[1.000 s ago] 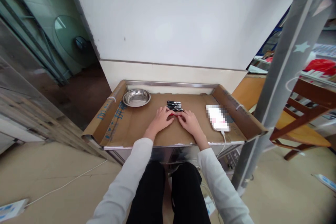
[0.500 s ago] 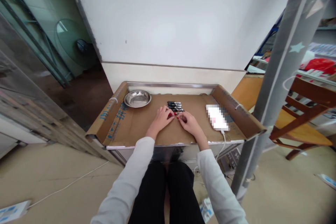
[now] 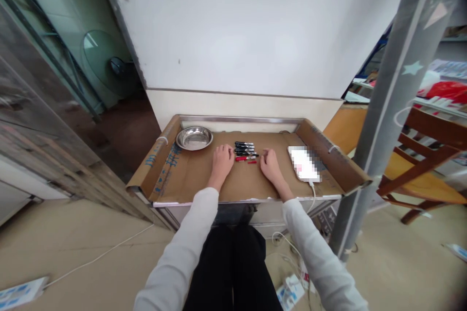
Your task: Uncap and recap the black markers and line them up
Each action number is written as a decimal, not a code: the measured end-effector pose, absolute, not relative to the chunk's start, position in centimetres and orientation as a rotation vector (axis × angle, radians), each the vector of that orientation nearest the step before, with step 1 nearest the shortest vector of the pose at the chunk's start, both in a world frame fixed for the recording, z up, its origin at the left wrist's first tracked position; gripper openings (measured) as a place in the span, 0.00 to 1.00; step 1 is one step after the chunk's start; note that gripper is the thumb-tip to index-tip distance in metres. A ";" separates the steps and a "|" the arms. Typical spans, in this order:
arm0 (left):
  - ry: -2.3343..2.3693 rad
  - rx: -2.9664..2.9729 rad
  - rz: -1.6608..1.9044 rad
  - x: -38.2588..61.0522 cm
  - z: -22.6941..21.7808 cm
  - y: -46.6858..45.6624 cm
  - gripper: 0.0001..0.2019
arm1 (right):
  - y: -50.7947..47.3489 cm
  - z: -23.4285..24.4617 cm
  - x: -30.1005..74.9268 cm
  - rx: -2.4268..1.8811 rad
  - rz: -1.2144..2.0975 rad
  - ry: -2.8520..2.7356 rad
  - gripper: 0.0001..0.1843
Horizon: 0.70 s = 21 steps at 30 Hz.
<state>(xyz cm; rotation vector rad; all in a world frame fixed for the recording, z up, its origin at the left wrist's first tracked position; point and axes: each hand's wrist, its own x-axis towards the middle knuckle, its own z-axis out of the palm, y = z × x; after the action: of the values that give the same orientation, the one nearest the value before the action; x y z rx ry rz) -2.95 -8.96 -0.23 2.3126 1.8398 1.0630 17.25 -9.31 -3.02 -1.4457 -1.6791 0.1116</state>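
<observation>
Several black markers (image 3: 244, 147) lie side by side in a stack across the cardboard, with a dark cap end jutting out at the right of the lowest one. Just below them is a red marker (image 3: 241, 159), and its separate red cap (image 3: 252, 162) rests in front of it. My left hand (image 3: 222, 161) is at the left ends of the markers, its fingers extended and holding nothing. On the other side, my right hand (image 3: 270, 164) is beside the right ends, fingers loosely bent and apart, with nothing visible in it.
A round steel bowl (image 3: 194, 138) stands at the back left of the cardboard-lined tray (image 3: 197, 189). To the right lies a blurred-out phone (image 3: 303, 164) with a white cable. Raised cardboard walls flank both sides; a whiteboard (image 3: 233, 29) rises behind. A grey post (image 3: 383, 107) stands right.
Both hands have drawn apart, the left to the left and the right to the right, letting go of the red marker and its cap, which now lie on the cardboard.
</observation>
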 end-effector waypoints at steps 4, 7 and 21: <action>2.006 2.249 0.975 -2.8 -0.4 -8.5 0.07 | -7.1 -2.8 19.2 -1.542 0.331 -1.662 0.12; 2.047 2.279 0.890 -2.7 -0.5 -8.4 0.08 | -6.0 -1.8 20.1 -1.639 0.554 -1.727 0.15; 2.150 2.259 0.586 -2.2 0.1 -5.8 0.12 | -6.4 -0.5 18.2 -1.778 0.065 -1.905 0.12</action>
<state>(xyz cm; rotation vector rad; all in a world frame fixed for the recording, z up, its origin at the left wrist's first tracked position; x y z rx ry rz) -2.21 -5.76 0.14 2.2587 2.1499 0.5861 18.25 -6.39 -0.53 -1.7778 -1.9052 0.0652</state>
